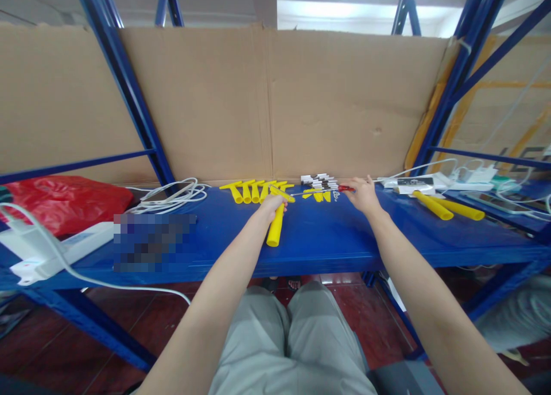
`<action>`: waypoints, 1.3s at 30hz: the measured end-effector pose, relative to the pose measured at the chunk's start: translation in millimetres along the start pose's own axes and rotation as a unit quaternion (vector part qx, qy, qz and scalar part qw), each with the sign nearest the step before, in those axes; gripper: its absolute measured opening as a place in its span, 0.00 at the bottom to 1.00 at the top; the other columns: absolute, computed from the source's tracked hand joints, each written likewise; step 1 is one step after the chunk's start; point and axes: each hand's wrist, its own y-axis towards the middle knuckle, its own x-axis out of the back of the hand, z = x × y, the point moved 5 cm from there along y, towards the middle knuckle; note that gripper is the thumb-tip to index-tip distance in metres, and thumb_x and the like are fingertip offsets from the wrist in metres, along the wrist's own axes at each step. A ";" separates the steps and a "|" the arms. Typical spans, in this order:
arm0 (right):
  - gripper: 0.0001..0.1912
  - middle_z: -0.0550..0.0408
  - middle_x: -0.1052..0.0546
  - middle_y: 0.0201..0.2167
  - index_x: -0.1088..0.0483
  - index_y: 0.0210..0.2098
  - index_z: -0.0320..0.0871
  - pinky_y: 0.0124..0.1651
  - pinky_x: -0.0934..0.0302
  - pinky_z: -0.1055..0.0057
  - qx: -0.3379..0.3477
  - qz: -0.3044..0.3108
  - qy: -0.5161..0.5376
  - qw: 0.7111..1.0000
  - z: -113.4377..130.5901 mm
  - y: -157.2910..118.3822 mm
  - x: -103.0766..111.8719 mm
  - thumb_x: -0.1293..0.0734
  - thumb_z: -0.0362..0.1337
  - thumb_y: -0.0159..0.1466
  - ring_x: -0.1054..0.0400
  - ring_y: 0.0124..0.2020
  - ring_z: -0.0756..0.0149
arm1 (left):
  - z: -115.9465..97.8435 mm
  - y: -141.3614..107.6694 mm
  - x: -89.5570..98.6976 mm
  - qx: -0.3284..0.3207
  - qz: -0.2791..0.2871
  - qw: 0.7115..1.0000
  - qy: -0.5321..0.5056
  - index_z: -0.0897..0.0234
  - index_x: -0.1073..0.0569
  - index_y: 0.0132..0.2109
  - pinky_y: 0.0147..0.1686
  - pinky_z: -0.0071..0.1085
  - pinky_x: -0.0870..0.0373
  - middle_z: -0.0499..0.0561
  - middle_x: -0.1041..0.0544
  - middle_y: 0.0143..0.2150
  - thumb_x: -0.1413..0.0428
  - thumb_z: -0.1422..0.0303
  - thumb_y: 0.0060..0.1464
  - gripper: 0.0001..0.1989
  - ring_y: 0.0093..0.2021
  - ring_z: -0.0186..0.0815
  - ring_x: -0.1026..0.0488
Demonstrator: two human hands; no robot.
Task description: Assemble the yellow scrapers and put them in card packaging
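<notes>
My left hand (271, 204) is closed around a yellow T-shaped plastic tool (274, 229), its round hollow handle pointing toward me. My right hand (362, 194) grips the red handle of a screwdriver (344, 188). The thin metal shaft runs left to the head of the yellow tool; whether the tip sits in a screw is too small to tell. Behind my left hand, several similar yellow T-shaped tools (247, 193) stand in a row. Between my hands lie small yellow pieces (319, 196) and a stack of white-and-black strips (319, 180).
Two yellow tubes (434, 204) lie at the right, beside white power strips and cables (462, 182). A red plastic bag (71, 200), a coiled white cable (178, 195) and a white power strip (81, 247) occupy the left. Cardboard (344, 96) backs the blue shelf (331, 240).
</notes>
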 end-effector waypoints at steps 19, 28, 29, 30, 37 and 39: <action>0.14 0.50 0.21 0.42 0.23 0.39 0.50 0.62 0.61 0.39 0.008 -0.002 -0.009 1.000 0.0 -0.2 -3.6 0.39 0.32 0.61 0.32 0.48 0.53 | 0.2 5.1 0.3 -0.007 0.001 1.000 -0.015 0.66 0.34 0.24 0.18 0.22 0.41 0.45 0.34 0.17 0.45 0.85 0.46 0.12 0.16 0.26 0.39; 0.13 0.51 0.21 0.43 0.23 0.38 0.50 0.63 0.62 0.39 0.001 0.002 -0.006 1.000 1.0 0.1 -3.7 0.38 0.32 0.60 0.32 0.49 0.54 | -1.1 2.7 0.2 -0.024 -0.001 1.000 -0.006 0.66 0.34 0.23 0.17 0.22 0.41 0.45 0.34 0.16 0.45 0.84 0.47 0.12 0.15 0.26 0.39; 0.13 0.50 0.21 0.43 0.23 0.38 0.50 0.63 0.62 0.39 0.000 0.004 -0.005 1.000 1.5 0.0 -3.4 0.38 0.32 0.60 0.32 0.49 0.54 | -1.3 2.5 0.0 -0.024 0.000 1.000 -0.005 0.66 0.34 0.23 0.18 0.21 0.40 0.45 0.34 0.16 0.46 0.84 0.47 0.12 0.16 0.26 0.39; 0.13 0.50 0.21 0.43 0.23 0.38 0.50 0.63 0.62 0.39 0.000 0.005 -0.004 1.000 1.9 -0.1 -3.1 0.38 0.32 0.60 0.32 0.49 0.54 | -1.5 2.5 -0.2 -0.025 0.001 1.000 -0.006 0.66 0.34 0.23 0.18 0.21 0.40 0.45 0.34 0.16 0.46 0.85 0.47 0.12 0.16 0.26 0.39; 0.13 0.50 0.21 0.43 0.23 0.38 0.50 0.61 0.60 0.39 0.005 0.001 -0.002 1.000 1.3 -0.5 -3.9 0.39 0.32 0.60 0.32 0.49 0.53 | -0.7 4.3 -1.3 -0.025 -0.005 1.000 -0.006 0.66 0.34 0.22 0.18 0.22 0.40 0.46 0.34 0.18 0.45 0.86 0.44 0.13 0.17 0.27 0.38; 0.14 0.51 0.21 0.44 0.23 0.38 0.50 0.61 0.59 0.40 0.003 0.004 -0.005 1.000 0.5 -0.5 -4.8 0.39 0.32 0.60 0.32 0.50 0.53 | -0.4 4.6 -1.8 -0.029 -0.008 1.000 -0.003 0.66 0.35 0.22 0.19 0.22 0.40 0.46 0.34 0.18 0.46 0.87 0.44 0.13 0.17 0.27 0.38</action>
